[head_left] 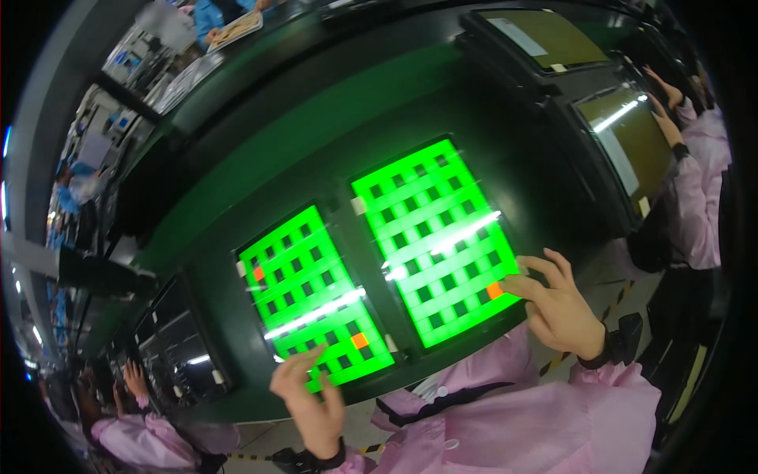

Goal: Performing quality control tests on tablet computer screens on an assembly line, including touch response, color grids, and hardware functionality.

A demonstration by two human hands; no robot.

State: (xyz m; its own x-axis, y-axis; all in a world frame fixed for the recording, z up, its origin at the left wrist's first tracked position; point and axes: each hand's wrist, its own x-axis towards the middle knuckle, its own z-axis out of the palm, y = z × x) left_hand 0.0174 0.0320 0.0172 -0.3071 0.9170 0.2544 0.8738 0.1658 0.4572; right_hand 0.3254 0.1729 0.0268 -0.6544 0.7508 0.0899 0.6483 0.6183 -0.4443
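Note:
Two flat display panels glow bright green on the dark bench in front of me. Each shows a grid of black squares; the left panel (302, 278) has two orange squares, the right panel (416, 207) one near its lower right. My left hand (312, 403) is at the left panel's near edge, fingers apart, with fingertips over the lower left of the screen. At the right panel's lower right edge is my right hand (559, 306), its fingers spread and the fingertips close to the orange square. Neither hand holds anything. Whether the fingertips press the glass, I cannot tell.
A dark panel (180, 340) lies to the left, near another person's raised hand (136, 381). To the right are two olive-toned panels (624, 142) (545, 39), the nearer under a co-worker's hands (667, 122). Across the bench, a person in blue holds a tray (235, 30).

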